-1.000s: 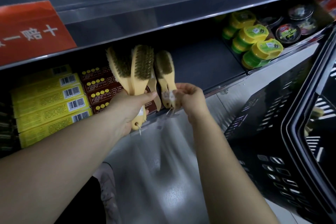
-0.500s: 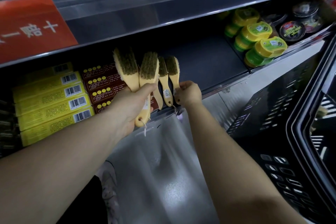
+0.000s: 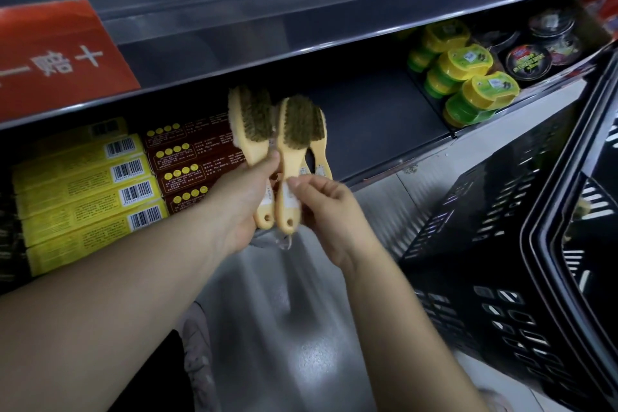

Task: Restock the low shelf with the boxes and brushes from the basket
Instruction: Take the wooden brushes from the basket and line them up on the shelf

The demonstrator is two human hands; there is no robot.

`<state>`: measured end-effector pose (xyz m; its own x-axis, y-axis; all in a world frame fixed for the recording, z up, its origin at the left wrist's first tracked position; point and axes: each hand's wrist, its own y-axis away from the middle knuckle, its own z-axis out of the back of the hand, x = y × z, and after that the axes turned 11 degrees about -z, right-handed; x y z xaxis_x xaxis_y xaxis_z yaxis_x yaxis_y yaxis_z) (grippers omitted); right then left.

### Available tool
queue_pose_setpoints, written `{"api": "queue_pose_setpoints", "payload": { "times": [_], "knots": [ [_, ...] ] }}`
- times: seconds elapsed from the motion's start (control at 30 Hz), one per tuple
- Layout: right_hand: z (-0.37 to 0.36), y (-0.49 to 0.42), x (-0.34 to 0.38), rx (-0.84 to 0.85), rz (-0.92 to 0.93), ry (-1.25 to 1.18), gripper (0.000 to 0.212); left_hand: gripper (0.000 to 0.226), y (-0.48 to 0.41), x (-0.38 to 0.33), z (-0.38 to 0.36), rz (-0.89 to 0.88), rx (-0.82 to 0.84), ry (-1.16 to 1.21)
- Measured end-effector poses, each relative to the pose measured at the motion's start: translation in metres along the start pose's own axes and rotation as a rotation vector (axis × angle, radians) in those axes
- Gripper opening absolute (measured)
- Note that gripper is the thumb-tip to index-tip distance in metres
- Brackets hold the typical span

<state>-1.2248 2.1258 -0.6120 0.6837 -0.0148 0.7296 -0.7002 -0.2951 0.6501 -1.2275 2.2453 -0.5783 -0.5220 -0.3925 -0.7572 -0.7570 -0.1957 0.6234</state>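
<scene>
Sign [image 3: 57, 53]: upper left of the frame, a flat red card with white characters, fixed to the front lip of the grey metal shelf above.
Yellow boxes [image 3: 83, 197]: left, long flat cartons stacked on the low shelf [image 3: 368, 117], white barcode patches facing out.
Brown boxes [image 3: 190, 160]: just right of the yellow ones and touching them, dark cartons printed with rows of yellow dots.
Left hand [image 3: 244, 204]: centre, fingers curled round the lower handles, thumb pressed across them.
Brushes [image 3: 250, 124]: centre, held up in a fan in front of the low shelf's edge, heads upward; smooth pale yellow handles with a hole at the end, oval heads packed with short, dense olive-brown bristles.
Front brush [image 3: 294, 144]: centre, overlapping another behind it, a white sticker on its handle.
Right hand [image 3: 321, 211]: just right of centre, thumb and forefinger pinching the front brush's handle at the sticker, other fingers curled.
Floor [image 3: 284, 311]: lower centre, glossy grey, blurred.
Tubs [image 3: 468, 84]: upper right, squat green plastic tubs with yellow lids, stacked on the low shelf.
Tins [image 3: 528, 60]: far upper right, round, flat, black, shiny lids.
Basket [image 3: 485, 244]: right, black rigid plastic with slotted walls and a thick smooth rim; its contents cannot be made out.
</scene>
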Motion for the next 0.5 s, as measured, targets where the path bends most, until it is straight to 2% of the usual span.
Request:
{"api": "queue_pose_setpoints", "payload": {
  "times": [0.13,0.27,0.37,0.5],
  "knots": [
    [0.036,-0.033,0.016,-0.341,-0.011,0.078,0.014,0.017,-0.005,-0.003,-0.003,-0.007,-0.158,-0.083],
    [0.061,-0.077,0.025,-0.624,-0.086,0.414,0.015,0.010,-0.008,-0.003,-0.004,-0.022,-0.189,-0.110],
    [0.066,-0.097,0.025,-0.641,-0.122,0.682,0.022,0.013,-0.006,-0.001,-0.007,-0.041,-0.192,-0.123],
    [0.067,-0.108,0.026,-0.638,-0.122,0.731,0.026,0.019,-0.001,-0.002,-0.011,-0.092,-0.106,-0.073]
  ]
}}
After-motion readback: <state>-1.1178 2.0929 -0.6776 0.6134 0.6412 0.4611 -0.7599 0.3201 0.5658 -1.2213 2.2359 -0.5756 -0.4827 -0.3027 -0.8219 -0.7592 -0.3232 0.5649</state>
